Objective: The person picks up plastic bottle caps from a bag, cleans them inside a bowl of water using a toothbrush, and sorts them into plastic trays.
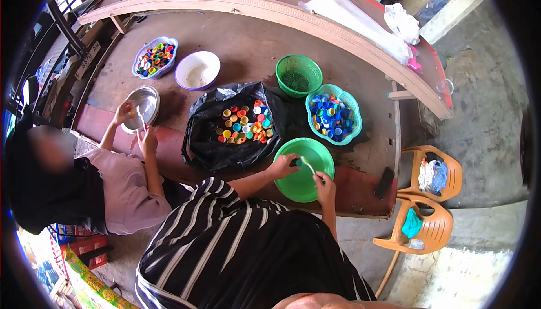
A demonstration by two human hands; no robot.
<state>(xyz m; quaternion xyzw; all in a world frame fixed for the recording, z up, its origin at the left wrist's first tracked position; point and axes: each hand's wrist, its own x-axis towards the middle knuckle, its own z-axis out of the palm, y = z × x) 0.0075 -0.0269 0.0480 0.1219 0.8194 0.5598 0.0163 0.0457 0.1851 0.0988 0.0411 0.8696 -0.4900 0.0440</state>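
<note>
My left hand (283,166) is closed at the rim of a light-green basin (316,190), pinching a small dark bottle cap (295,162). On the basin's right side, my right hand (325,190) grips a slim, pale brush that looks like a toothbrush (307,164). Its head points toward the cap, apart from it. Beyond the basin stands a scalloped mint-green bowl (357,127) of mostly blue caps. To the left, a black plastic bag (204,123) lies spread with red, gold, white and teal caps inside.
A co-worker at left handles a small item over a metal bowl (147,106). A green basket (299,92), a white bowl (197,72) and a lilac bowl of caps (137,67) stand farther back. A wooden rail (270,9) crosses behind; orange chairs (417,230) stand right.
</note>
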